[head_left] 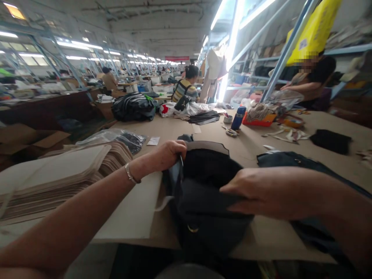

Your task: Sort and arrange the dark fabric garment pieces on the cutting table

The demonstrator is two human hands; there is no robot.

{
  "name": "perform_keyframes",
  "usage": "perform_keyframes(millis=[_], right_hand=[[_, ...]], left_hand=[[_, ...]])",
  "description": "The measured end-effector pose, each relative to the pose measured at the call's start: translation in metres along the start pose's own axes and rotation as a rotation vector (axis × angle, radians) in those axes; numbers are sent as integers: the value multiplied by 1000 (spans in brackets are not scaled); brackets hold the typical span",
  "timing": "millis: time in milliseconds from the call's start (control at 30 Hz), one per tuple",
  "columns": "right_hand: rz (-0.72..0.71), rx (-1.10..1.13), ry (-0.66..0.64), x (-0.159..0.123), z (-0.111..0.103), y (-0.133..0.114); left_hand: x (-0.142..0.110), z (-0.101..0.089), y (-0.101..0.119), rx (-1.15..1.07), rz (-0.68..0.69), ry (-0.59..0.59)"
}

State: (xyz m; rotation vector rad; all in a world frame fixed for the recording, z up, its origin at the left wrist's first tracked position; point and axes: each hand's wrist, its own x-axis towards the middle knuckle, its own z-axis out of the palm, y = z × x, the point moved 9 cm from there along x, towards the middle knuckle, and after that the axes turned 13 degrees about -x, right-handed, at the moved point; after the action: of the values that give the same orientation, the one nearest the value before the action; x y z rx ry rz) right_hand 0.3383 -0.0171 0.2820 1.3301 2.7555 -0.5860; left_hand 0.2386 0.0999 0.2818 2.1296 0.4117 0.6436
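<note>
A dark fabric bag (209, 205) lies at the table's near edge, its mouth spread and a black inside showing. A small gold-coloured metal piece sits on its near side. At the upper left of the opening, my left hand (171, 154) is closed on the bag's rim, fingers curled over it. My right hand (250, 192), slightly blurred, grips the cloth on the bag's right side; the fingertips are partly hidden. A grey-brown panel (207, 147) stands along the far side of the mouth.
Left of the bag is a thick stack of pale boards (58, 174). More dark fabric (290, 159) lies at right. Farther back are scissors (231, 132), a blue bottle (238, 118), an orange tray (261, 120) and a dark bundle (133, 106). Other people work beyond.
</note>
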Motion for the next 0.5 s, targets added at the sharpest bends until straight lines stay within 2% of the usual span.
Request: perform_keyframes(millis=[33, 100, 167, 233, 300, 367, 433, 500], right_hand=[[1, 107, 8, -1, -15, 0], [20, 222, 116, 6, -36, 7], [44, 144, 278, 16, -46, 20], [54, -3, 381, 25, -45, 31], [47, -58, 454, 27, -44, 40], [60, -33, 498, 24, -45, 48], [122, 38, 471, 20, -41, 58], [212, 41, 454, 10, -39, 72]], left_hand=[[3, -2, 2, -59, -7, 50], [8, 0, 7, -232, -39, 92], [15, 12, 13, -415, -55, 25], [21, 26, 14, -553, -60, -66], [25, 35, 12, -673, -50, -99], [29, 38, 14, -822, 6, -73], [31, 42, 16, -938, 38, -49], [32, 45, 7, -975, -38, 44]])
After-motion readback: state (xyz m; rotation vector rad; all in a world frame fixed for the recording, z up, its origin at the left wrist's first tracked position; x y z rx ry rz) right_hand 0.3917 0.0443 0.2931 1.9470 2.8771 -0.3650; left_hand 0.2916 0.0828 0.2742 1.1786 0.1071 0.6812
